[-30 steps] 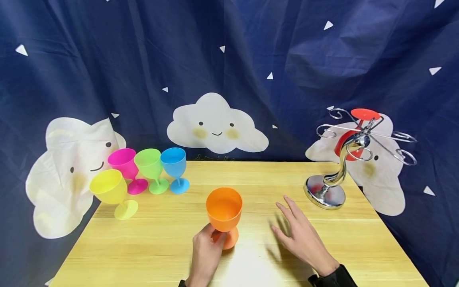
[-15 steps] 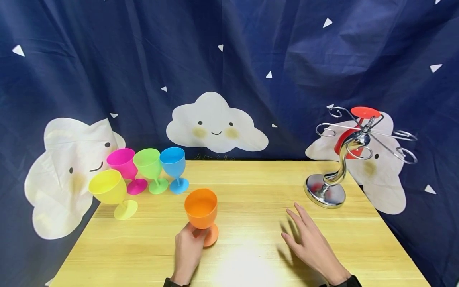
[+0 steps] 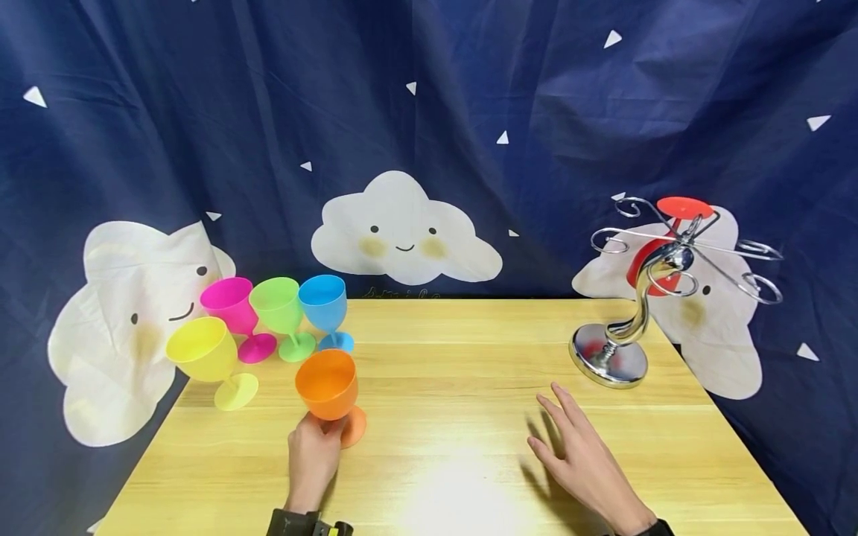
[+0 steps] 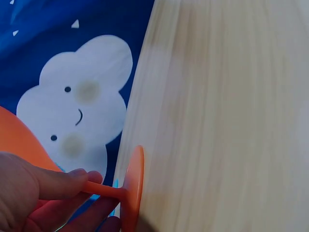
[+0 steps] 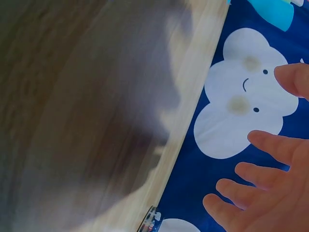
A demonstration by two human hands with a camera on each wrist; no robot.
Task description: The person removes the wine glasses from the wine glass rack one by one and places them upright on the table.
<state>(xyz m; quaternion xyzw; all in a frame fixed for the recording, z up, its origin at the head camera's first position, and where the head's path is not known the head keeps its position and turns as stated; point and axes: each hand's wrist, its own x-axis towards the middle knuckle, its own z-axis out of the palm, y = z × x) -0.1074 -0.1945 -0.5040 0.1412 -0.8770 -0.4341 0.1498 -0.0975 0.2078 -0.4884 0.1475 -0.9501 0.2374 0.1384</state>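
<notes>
The left hand (image 3: pixel 313 454) grips an orange goblet (image 3: pixel 327 385) by its stem, left of the table's middle. In the left wrist view, thumb and fingers pinch the stem just above the round orange foot (image 4: pixel 133 188). Behind and left of it stand a blue goblet (image 3: pixel 325 304), a green goblet (image 3: pixel 278 307), a pink goblet (image 3: pixel 230 307) and a yellow goblet (image 3: pixel 202 350). The right hand (image 3: pixel 583 461) is held over the table's right half with its fingers spread, holding nothing; the right wrist view shows those fingers (image 5: pixel 263 179) apart.
A chrome rack (image 3: pixel 640 298) with curled wire arms stands at the back right on a round base. A red goblet (image 3: pixel 653 260) hangs upside down from it. The wooden table (image 3: pixel 456 357) meets a dark blue cloth (image 3: pixel 536 89) with cloud prints behind.
The left hand has moved left with the orange goblet, from the table's middle toward the other goblets. The right hand has shifted slightly right and nearer the front.
</notes>
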